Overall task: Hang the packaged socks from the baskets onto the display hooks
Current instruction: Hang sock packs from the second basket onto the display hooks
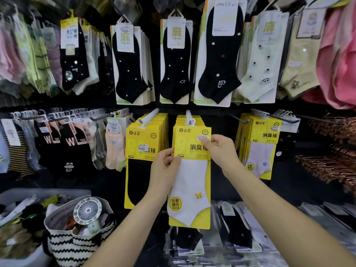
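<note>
At centre hook [189,118]: yellow sock pack [192,182] labelled "消臭袜", left hand [163,170], right hand [221,151] pinching edges.

A white fan [87,210] lies in a zigzag-striped bag [77,245] at lower left. Copper-coloured hangers [331,166] are stacked at far right.

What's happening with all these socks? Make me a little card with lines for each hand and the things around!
Place: sock display wall with hooks
Left hand: grips the left edge of the yellow cardboard pack with a white sock
Right hand: pinches that pack's top right corner
Pack position: frontmost in its row, top at the white plastic hook
Left neighbour: yellow cardboard pack with a black sock, hanging
Lower left: black-and-white zigzag woven basket holding a round white fan
</note>
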Tool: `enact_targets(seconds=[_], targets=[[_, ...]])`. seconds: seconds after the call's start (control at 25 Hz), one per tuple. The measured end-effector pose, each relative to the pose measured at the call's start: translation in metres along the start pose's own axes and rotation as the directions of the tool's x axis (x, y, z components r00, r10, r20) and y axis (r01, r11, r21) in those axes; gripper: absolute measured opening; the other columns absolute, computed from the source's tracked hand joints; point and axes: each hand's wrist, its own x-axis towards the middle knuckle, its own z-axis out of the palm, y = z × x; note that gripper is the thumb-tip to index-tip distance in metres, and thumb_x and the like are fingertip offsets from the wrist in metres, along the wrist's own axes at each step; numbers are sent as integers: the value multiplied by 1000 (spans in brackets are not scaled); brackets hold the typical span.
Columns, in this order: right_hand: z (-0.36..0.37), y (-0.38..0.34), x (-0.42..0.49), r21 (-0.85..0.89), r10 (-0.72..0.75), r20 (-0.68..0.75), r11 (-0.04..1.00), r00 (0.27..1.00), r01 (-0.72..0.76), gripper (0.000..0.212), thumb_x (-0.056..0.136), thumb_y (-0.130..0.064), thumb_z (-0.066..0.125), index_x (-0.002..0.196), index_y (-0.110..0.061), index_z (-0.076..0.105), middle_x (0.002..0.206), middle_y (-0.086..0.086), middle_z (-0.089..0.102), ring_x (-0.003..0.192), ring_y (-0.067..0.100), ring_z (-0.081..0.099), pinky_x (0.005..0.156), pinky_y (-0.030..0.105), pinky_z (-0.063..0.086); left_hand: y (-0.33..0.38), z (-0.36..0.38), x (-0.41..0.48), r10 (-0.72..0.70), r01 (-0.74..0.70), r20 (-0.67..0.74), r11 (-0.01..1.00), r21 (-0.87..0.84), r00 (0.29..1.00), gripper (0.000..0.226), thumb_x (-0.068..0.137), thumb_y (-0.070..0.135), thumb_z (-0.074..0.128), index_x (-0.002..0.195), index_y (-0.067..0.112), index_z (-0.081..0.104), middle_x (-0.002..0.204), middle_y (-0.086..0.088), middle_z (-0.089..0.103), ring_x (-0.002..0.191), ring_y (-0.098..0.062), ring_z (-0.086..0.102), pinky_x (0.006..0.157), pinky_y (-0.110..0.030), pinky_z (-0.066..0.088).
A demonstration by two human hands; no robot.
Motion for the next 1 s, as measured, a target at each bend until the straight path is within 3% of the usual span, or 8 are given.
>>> enact_targets(seconds=[0.16,0.28,0.4,0.52,0.64,0.8,0.88,1.0], targets=[[5,5,0,-72,-3,12,997,1000,4,21,90,-32,59,84,-13,66,82,4,73,81,20,70,79,46,56,-12,1,-6,-38,38,-13,999,39,999,25,91,16,56,115,18,50,99,-2,66,82,-1,61,57,-7,47],[5,13,-2,-95,1,-56,995,998,-6,23,86,-38,63,82,-16,62,78,-1,70,76,16,67,68,38,56,-19,4,-4,-24,27,-25,994,110,999,25,90,17,57,113,21,48,115,2,57,90,2,55,62,-7,44],[5,26,-11,-176,1,-107,984,994,-20,40,82,-40,67,111,-17,51,90,-4,57,79,11,57,63,23,44,-16,10,8,4,-2,-11,989,145,1000,41,90,18,57,128,18,43,118,8,50,101,6,49,77,-8,40],[11,35,-19,-192,-8,60,981,998,20,51,89,-30,60,135,-21,38,120,-3,49,109,12,51,83,25,43,-11,18,24,12,-17,63,997,76,998,26,92,17,53,113,29,43,97,22,54,81,19,55,62,2,40],[23,36,-29,23,-20,197,1000,980,15,40,94,-16,51,130,-30,39,117,-12,57,107,2,54,78,11,42,-19,25,31,2,-4,113,1000,20,994,22,96,17,47,116,26,48,100,18,59,88,11,56,65,0,43],[26,41,-30,164,11,228,985,974,-50,50,93,-13,54,138,-23,34,123,-2,59,113,11,56,95,30,47,-32,24,28,32,-30,121,999,-13,992,31,97,16,43,128,20,47,111,10,61,99,6,57,75,-8,45],[28,46,-34,181,40,241,980,970,-85,51,91,-11,57,137,-20,35,125,1,58,114,15,57,99,39,47,-40,22,23,-39,43,119,998,-37,992,33,99,22,39,131,21,46,114,8,60,101,2,58,77,-10,48],[34,54,-43,147,58,238,985,969,-94,62,87,-8,62,139,-19,31,124,-1,57,113,15,57,97,40,49,-51,24,17,-166,173,84,982,-77,982,40,101,30,31,138,21,40,131,-3,53,120,-19,52,103,-40,43]])
